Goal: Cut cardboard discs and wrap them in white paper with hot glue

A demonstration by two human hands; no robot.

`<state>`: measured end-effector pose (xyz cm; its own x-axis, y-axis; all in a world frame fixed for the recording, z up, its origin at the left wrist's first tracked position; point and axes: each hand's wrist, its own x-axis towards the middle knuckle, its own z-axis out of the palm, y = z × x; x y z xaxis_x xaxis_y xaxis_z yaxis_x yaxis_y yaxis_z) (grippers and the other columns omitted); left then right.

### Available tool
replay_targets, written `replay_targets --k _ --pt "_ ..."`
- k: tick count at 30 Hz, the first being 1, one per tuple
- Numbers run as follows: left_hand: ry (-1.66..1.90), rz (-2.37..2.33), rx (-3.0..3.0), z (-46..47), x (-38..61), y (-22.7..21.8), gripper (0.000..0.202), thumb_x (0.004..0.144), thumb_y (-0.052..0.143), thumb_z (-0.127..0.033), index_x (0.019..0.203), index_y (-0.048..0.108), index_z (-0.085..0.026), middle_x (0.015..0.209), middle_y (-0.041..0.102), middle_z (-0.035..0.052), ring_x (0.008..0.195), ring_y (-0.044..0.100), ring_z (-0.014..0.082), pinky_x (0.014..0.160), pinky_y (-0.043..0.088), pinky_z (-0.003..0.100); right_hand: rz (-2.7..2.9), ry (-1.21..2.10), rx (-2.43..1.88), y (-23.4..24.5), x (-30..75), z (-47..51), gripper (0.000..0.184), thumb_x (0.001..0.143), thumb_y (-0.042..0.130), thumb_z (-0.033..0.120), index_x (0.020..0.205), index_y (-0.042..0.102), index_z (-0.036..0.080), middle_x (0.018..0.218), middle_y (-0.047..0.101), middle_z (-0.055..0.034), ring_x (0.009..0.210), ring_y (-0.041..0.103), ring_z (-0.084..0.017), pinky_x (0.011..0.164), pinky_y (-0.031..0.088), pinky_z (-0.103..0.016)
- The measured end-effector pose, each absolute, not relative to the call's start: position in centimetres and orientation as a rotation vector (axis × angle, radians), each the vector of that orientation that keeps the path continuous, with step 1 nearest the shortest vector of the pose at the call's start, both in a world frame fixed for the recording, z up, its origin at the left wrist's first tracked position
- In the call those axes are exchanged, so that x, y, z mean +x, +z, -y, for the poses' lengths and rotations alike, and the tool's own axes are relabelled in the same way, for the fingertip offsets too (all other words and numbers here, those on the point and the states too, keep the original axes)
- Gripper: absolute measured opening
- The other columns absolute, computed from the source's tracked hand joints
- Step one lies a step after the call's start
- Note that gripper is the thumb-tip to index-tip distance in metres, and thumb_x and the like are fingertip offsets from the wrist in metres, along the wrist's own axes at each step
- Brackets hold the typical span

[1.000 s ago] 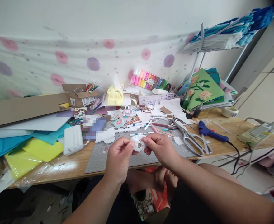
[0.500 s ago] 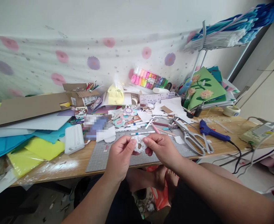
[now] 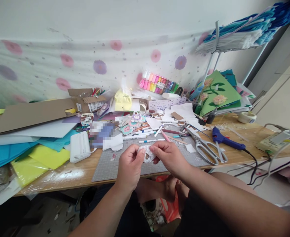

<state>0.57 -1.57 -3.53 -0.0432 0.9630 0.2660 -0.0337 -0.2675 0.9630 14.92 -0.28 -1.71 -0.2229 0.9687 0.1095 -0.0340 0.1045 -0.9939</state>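
Between my two hands is a small white ring (image 3: 148,160) with a bumpy surface and a hole in its middle; its material is hard to make out. My left hand (image 3: 130,164) pinches its left side between thumb and fingers. On the opposite side, my right hand (image 3: 168,154) grips the upper right edge the same way. Both hands hover over the front part of a grey cutting mat (image 3: 105,169). Just beyond the fingers lies a white marker with a blue band (image 3: 151,141).
Large scissors (image 3: 204,146) and a blue glue gun (image 3: 227,140) lie to the right. A white power bank (image 3: 79,147) and coloured sheets (image 3: 48,156) are on the left. Pens, paper scraps and a cardboard box (image 3: 85,100) crowd the back. A green flower card (image 3: 217,93) leans at right.
The ring has turned slightly in my fingers, its hole now tilted differently. Both hands keep their pinch. The whole view has shifted a little.
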Motion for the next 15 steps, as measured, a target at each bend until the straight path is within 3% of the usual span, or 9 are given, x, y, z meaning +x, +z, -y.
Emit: replay_targets --k 8,15 --pt "1.339 -1.103 1.401 1.0 0.4 -3.6 0.027 0.085 0.055 -0.036 0.065 0.048 -0.019 0.061 0.045 -0.005 0.059 0.044 0.0114 0.056 0.039 0.022 1.468 1.435 -0.967 -2.0 15.4 -0.7 0.038 0.077 0.059 0.053 0.067 0.061 0.016 0.059 0.059 0.0005 0.047 0.053 -0.011 0.048 0.045 -0.025" --pt "1.201 -1.199 1.588 0.4 0.1 -3.3 0.027 0.085 0.054 -0.035 0.063 0.052 -0.018 0.059 0.05 -0.0036 0.06 0.046 0.0129 0.057 0.036 0.024 1.658 1.232 -1.142 -2.0 15.5 -1.0 0.022 0.072 0.066 0.038 0.07 0.059 0.018 0.063 0.055 0.0015 0.056 0.053 -0.014 0.052 0.042 -0.026"
